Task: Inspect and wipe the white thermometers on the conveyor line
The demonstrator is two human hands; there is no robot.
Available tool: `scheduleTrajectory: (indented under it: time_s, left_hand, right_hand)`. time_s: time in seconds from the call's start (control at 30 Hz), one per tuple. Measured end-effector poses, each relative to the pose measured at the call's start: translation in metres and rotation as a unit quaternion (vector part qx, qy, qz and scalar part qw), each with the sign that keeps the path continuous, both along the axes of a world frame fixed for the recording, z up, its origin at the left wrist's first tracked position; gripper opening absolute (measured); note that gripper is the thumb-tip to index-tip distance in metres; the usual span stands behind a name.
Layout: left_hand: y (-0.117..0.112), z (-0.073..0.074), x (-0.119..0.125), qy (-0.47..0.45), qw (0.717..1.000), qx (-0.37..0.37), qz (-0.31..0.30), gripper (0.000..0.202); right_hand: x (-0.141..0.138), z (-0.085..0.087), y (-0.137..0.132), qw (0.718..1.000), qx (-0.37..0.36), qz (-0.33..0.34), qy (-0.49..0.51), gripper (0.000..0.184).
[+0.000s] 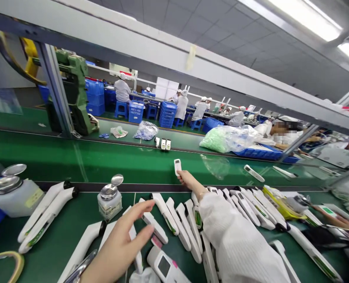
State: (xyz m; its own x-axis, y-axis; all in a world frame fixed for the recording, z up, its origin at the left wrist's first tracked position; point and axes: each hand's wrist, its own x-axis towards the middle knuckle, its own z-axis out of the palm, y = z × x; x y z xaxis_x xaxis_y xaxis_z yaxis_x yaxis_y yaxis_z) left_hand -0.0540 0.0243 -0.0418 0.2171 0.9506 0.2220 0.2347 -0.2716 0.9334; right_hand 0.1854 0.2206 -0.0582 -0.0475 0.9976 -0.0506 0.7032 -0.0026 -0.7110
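Note:
My right hand (pixel 188 180) reaches out over the green conveyor belt (pixel 118 159). Its fingers grip the near end of a small white handheld device (pixel 177 165), perhaps a thermometer, with a little screen. Nearer to me, my left hand (pixel 123 241) hangs over the bench with thumb and fingers apart, holding nothing. Around both hands lie many white device bodies (pixel 179 226), several with black tips or green circuit boards showing. A larger white device with a dark screen (pixel 164 267) lies below, right of my left hand. My right sleeve covers part of the row.
Metal-topped bottles stand at left, one near the middle (pixel 109 202), a larger one (pixel 15 194) farther out. A tape roll (pixel 15 265) lies at the lower left. Beyond the belt are plastic bags (pixel 229 137). A metal beam (pixel 168 43) crosses above; a co-worker's hand (pixel 336 216) is at right.

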Motion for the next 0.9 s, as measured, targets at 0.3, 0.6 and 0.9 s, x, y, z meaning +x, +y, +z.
scheduleTrajectory:
  time_s: [0.3,0.6,0.9]
  left_hand:
    - [-0.006,0.019,0.027,-0.421,0.86,-0.277,0.078,0.058]
    - [-0.016,0.031,0.023,-0.478,0.82,-0.305,0.073,0.028]
    - [-0.024,0.031,0.033,-0.51,0.767,-0.383,0.074,0.044]
  right_hand:
    - [-0.042,0.031,-0.182,0.95,-0.08,0.302,0.015,0.033]
    - [0.032,-0.012,-0.168,0.984,-0.04,0.007,-0.173,0.04]
    - [0.02,0.003,-0.183,0.99,-0.033,-0.025,0.134,0.038]
